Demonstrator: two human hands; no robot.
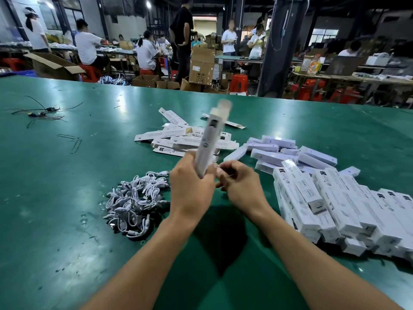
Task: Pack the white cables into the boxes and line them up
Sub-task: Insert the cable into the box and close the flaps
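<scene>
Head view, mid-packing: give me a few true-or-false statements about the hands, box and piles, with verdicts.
1. The left hand grips a long white box, raised off the green table. True.
2. The pile of white cables lies to the right of the hands. False: it lies to their left.
3. The closed boxes are heaped at the right. True.
4. The flattened boxes lie nearest the person. False: they lie beyond the hands.
</scene>
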